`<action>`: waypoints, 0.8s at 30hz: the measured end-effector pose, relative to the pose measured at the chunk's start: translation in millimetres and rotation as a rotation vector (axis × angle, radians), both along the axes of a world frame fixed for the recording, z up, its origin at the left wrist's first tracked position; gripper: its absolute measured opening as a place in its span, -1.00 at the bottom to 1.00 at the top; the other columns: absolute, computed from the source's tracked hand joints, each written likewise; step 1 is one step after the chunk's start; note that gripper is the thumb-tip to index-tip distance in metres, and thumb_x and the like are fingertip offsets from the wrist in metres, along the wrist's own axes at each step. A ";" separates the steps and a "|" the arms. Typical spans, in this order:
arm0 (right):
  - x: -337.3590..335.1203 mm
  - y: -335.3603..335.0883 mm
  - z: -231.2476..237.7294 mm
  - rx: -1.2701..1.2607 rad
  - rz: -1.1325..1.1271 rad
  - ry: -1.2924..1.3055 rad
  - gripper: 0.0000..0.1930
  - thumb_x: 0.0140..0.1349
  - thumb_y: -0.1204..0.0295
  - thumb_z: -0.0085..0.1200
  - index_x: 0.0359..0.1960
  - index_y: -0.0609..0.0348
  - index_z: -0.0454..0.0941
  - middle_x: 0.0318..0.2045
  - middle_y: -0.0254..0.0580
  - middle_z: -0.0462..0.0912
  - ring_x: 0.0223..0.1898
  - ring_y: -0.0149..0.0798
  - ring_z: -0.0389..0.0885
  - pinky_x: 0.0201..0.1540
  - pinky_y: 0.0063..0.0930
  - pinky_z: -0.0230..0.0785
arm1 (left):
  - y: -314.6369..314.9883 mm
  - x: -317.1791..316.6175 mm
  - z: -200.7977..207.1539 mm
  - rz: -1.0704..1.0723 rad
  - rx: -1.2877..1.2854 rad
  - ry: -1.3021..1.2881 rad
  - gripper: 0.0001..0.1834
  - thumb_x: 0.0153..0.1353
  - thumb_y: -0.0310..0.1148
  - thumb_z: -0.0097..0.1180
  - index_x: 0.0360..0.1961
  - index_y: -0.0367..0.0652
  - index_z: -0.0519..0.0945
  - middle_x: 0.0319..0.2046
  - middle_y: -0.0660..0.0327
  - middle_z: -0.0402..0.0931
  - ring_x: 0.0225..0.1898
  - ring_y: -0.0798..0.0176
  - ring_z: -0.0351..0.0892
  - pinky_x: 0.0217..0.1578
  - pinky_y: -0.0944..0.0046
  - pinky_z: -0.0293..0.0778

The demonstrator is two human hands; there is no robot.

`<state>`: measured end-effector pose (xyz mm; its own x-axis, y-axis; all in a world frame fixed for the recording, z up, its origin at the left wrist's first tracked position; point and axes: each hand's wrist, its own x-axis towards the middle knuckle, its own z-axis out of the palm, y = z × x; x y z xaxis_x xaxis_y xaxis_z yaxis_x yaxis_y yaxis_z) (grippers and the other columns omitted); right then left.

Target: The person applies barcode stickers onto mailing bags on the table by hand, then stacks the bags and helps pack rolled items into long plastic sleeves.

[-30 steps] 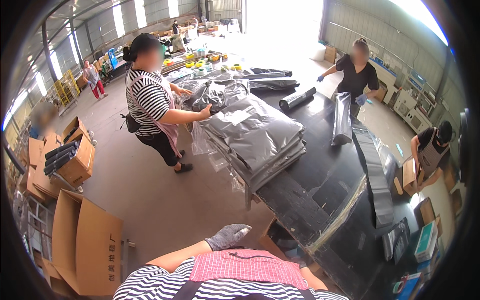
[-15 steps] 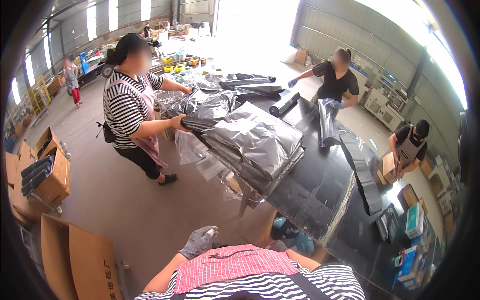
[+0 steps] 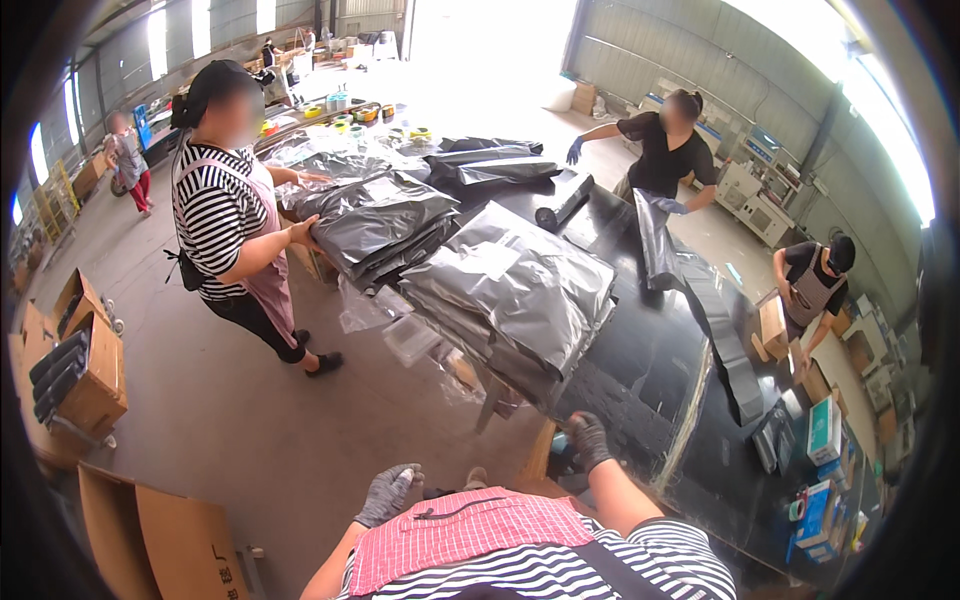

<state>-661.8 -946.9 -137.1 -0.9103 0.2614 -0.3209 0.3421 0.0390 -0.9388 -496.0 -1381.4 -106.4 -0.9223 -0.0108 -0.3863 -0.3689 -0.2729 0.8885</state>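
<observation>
My left hand (image 3: 388, 496), in a grey glove, is beside my pink checked apron (image 3: 470, 530). Its fingers are curled in, and nothing shows in them. My right hand (image 3: 587, 441), gloved too, is at the near edge of the dark table (image 3: 640, 390); its fingers are bent together and partly hidden, with no held thing visible. Just beyond it lies a wide stack of silvery-grey plastic bags (image 3: 510, 285). Left of that stack, a co-worker in a striped shirt (image 3: 225, 215) has both hands on another pile of grey bags (image 3: 385, 220).
Across the table a person in black (image 3: 665, 150) holds a long dark plastic strip (image 3: 715, 330). Another co-worker (image 3: 815, 285) handles cartons at right. Small boxes (image 3: 825, 430) line the table's right end. Cardboard boxes (image 3: 165, 535) stand on the floor at left.
My right hand has come out from beside the apron to the table edge. The striped-shirt co-worker has drawn the bag pile left, apart from the nearer stack.
</observation>
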 end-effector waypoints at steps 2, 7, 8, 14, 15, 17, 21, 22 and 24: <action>-50.8 12.9 22.2 -0.306 -0.175 -0.016 -0.38 0.22 0.21 0.31 0.28 -0.12 0.29 -0.10 -0.19 0.55 -0.37 -0.27 0.51 -0.35 -0.34 0.45 | -1.1 -17.2 1.4 0.032 0.001 -0.039 -0.65 0.48 -0.31 0.02 0.11 -0.35 0.55 -0.11 0.11 0.66 -0.08 0.27 0.63 0.07 0.27 0.53; -156.9 18.4 20.3 -0.455 -0.252 -0.234 -0.60 0.32 0.12 0.22 0.10 -0.16 0.39 -0.27 -0.35 0.52 -0.29 -0.31 0.48 -0.24 -0.33 0.42 | 2.2 -71.5 21.1 0.104 -0.028 -0.051 -0.67 0.47 -0.34 0.05 0.10 -0.36 0.56 -0.14 0.12 0.66 -0.09 0.27 0.64 0.06 0.28 0.56; -172.3 16.8 12.1 -0.468 -0.206 -0.267 -0.60 0.32 0.12 0.22 0.10 -0.16 0.39 -0.27 -0.35 0.52 -0.29 -0.31 0.48 -0.24 -0.33 0.42 | 5.1 -83.4 27.0 0.108 -0.070 -0.048 -0.67 0.47 -0.33 0.03 0.10 -0.34 0.57 -0.12 0.10 0.67 -0.06 0.27 0.63 0.08 0.28 0.52; -204.6 18.3 -6.9 -0.581 0.077 -0.066 -0.57 0.29 0.37 0.24 0.14 -0.01 0.35 -0.08 -0.16 0.54 -0.02 -0.18 0.51 -0.01 -0.08 0.50 | 40.0 -143.2 67.7 0.114 -0.385 -0.043 -0.71 0.44 -0.36 0.07 0.04 -0.32 0.62 -0.10 0.12 0.68 -0.03 0.28 0.62 0.11 0.28 0.47; -206.5 13.2 -3.0 -0.738 0.099 -0.048 -0.58 0.29 0.38 0.24 0.13 -0.02 0.35 -0.11 -0.18 0.54 -0.07 -0.20 0.52 -0.04 -0.11 0.52 | 45.9 -154.2 76.4 0.157 -0.299 0.024 -0.71 0.44 -0.36 0.07 0.05 -0.32 0.62 -0.10 0.13 0.69 -0.04 0.30 0.62 0.11 0.29 0.47; -215.5 -4.8 7.1 -0.845 0.132 -0.037 -0.59 0.32 0.40 0.22 0.12 -0.01 0.32 -0.14 -0.19 0.56 -0.17 -0.22 0.56 -0.11 -0.19 0.56 | 50.5 -182.0 97.6 0.172 -0.251 0.132 -0.73 0.44 -0.39 0.07 0.05 -0.32 0.62 -0.12 0.17 0.69 -0.07 0.35 0.62 0.08 0.32 0.49; -243.0 -64.5 19.4 -0.569 0.209 -0.134 -0.56 0.31 0.28 0.25 0.14 -0.11 0.33 -0.06 -0.28 0.56 -0.04 -0.20 0.58 -0.10 -0.13 0.59 | 63.3 -258.8 151.0 0.115 -0.234 0.359 -0.74 0.44 -0.41 0.07 0.05 -0.31 0.63 -0.12 0.17 0.69 -0.10 0.34 0.63 0.06 0.32 0.51; -246.7 -75.0 20.8 -0.471 0.232 -0.164 -0.54 0.30 0.23 0.27 0.15 -0.11 0.33 -0.10 -0.33 0.57 -0.10 -0.26 0.59 -0.20 -0.21 0.61 | 71.0 -277.5 166.2 0.091 -0.230 0.412 -0.74 0.43 -0.42 0.07 0.04 -0.32 0.62 -0.12 0.17 0.69 -0.10 0.34 0.64 0.05 0.32 0.52; -255.0 -92.3 21.4 -0.390 0.272 -0.207 -0.49 0.28 0.14 0.30 0.15 -0.09 0.32 -0.11 -0.35 0.56 -0.16 -0.31 0.57 -0.26 -0.27 0.60 | 89.4 -316.1 196.5 0.051 -0.221 0.460 -0.74 0.43 -0.43 0.08 0.04 -0.32 0.62 -0.12 0.17 0.69 -0.10 0.35 0.64 0.03 0.31 0.53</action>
